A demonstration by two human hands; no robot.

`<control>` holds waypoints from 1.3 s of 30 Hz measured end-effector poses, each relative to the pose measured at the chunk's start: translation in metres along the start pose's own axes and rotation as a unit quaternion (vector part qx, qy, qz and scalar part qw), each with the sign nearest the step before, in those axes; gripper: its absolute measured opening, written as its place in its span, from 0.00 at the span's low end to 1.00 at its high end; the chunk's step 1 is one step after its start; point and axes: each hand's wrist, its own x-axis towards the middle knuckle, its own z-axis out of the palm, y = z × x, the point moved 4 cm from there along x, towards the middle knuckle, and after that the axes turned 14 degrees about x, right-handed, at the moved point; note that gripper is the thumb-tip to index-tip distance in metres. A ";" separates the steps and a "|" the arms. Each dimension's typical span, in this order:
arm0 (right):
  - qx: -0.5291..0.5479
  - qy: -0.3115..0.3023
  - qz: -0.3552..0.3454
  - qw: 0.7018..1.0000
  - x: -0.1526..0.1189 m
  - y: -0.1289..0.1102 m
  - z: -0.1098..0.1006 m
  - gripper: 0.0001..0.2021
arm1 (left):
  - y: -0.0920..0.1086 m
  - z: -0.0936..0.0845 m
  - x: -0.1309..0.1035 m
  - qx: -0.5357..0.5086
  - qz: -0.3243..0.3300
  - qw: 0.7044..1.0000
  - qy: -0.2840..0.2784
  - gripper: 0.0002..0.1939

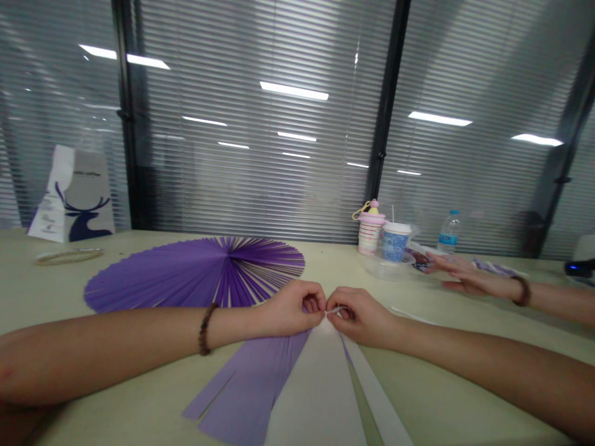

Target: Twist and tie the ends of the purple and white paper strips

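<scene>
Paper wheel (153, 284), purple, laid flat on the table (465, 384); strips radiated from one point, pale to the left, darker and gapped to the right. Paper fan (320, 384), white and lilac, spread on the table in front of the wheel, its narrow end gathered between both hands. Left hand (300, 305): reached inward, fingers curled, thumb and forefinger pinched at the fan's narrow end. Right hand (360, 314): mirrored, fingertips closed upon a thin white strip (338, 308).
</scene>
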 end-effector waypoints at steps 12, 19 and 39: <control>-0.004 -0.006 -0.004 1.000 0.000 -0.002 -0.001 0.03 | 0.001 0.000 -0.001 0.005 0.003 1.000 -0.001 0.04; -0.006 -0.005 -0.009 1.000 0.000 -0.002 -0.001 0.04 | 0.002 -0.001 -0.001 0.013 -0.001 1.000 -0.003 0.04; -0.005 -0.009 -0.009 1.000 0.000 -0.002 -0.001 0.04 | 0.002 0.003 0.000 0.024 0.028 0.999 -0.013 0.04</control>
